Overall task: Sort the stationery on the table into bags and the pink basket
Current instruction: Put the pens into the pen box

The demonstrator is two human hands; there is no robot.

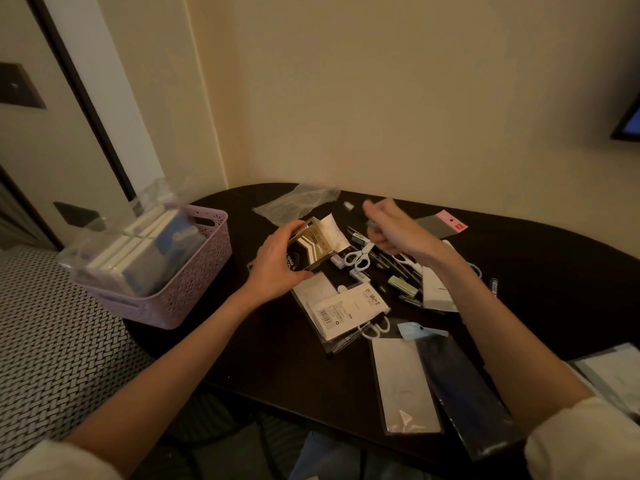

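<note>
Your left hand [277, 268], just left of the frame's centre, has its grip wrapped around a small gold, black and white box [313, 242], thumb on the upper edge and fingers curled under the lower end, holding it tilted above the dark counter [540, 258]. Your right hand [394, 230] hangs to the right of it and slightly higher, blurred; the fingers look curled, but you cannot tell whether that grip has anything in it.

The pink basket [194, 271] sits at the counter's left edge, left of centre in the frame, with white and blue packs standing inside it under clear plastic. A crumpled clear bag [298, 202] lies at the far side of the counter, above the box.

Below and between your hands the loose stationery is heaped: white-handled scissors [358, 256], dark pens [398, 265], a green eraser [401, 284]. Lower down lie a white barcoded packet [341, 313], then a flat white sleeve [401, 382] beside a long dark sleeve [460, 393] toward the lower right. A pink-topped card [450, 220] lies right of your right hand.
</note>
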